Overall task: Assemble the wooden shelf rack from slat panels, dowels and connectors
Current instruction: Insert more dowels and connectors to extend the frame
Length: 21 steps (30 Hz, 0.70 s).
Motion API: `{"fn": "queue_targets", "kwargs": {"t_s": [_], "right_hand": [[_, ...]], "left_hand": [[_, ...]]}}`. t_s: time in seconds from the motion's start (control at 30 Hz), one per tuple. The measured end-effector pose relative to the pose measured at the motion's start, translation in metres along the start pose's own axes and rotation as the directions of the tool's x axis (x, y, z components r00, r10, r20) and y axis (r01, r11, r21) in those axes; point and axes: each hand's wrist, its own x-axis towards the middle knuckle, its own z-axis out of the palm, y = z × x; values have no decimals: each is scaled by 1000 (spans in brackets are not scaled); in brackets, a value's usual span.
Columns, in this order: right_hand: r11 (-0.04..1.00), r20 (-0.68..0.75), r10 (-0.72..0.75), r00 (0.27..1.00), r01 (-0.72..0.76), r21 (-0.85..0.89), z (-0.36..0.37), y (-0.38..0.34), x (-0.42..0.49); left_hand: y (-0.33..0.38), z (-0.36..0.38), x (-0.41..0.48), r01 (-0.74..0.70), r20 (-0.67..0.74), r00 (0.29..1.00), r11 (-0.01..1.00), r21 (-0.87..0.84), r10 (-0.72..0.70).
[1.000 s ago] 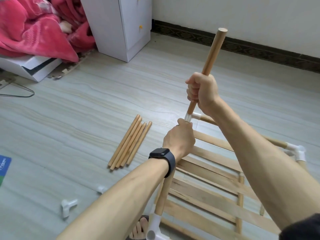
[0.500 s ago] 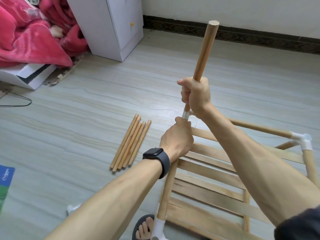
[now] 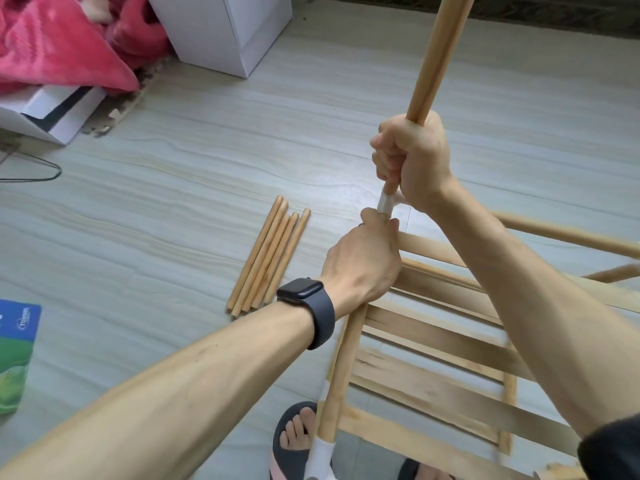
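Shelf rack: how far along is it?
Done: a slat panel sits framed by side dowels. In hand: the right hand grips an upright dowel at the connector that the left hand holds. Left: spare dowels lie unused.

Pale plank floor (image 3: pixel 207 140) carries five loose dowels (image 3: pixel 268 259) and a white cabinet (image 3: pixel 225 29)

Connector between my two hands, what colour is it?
White: the connector shows best in the head view, below the right hand gripping the upright dowel.
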Motion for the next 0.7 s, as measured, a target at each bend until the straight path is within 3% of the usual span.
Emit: {"fn": "queue_targets", "kwargs": {"t_s": [0.23, 0.43, 0.5, 0.57, 0.63, 0.7], "right_hand": [[1000, -95, -9, 995, 9, 0, 4, -1, -3], [970, -220, 73, 973, -120, -211, 7, -14, -9], [886, -241, 152, 959, -240, -397, 2, -13, -19], [703, -262, 172, 950, -305, -642, -11, -4, -41], [597, -292, 66, 954, -272, -755, -25, 4, -75], [527, -251, -53, 967, -186, -829, -28, 9, -111]], "left_hand": [[5, -1, 4, 45, 3, 999, 998, -37, -45], [10, -1, 7, 146, -21, 988, 980, -136, -150], [10, -3, 8, 142, -38, 988, 975, -171, -150], [2, -2, 5, 139, -59, 985, 952, -274, -161], [-21, -1, 0, 150, -85, 977, 920, -362, -193], [-59, 2, -10, 207, -78, 968, 933, -294, -239]]}}
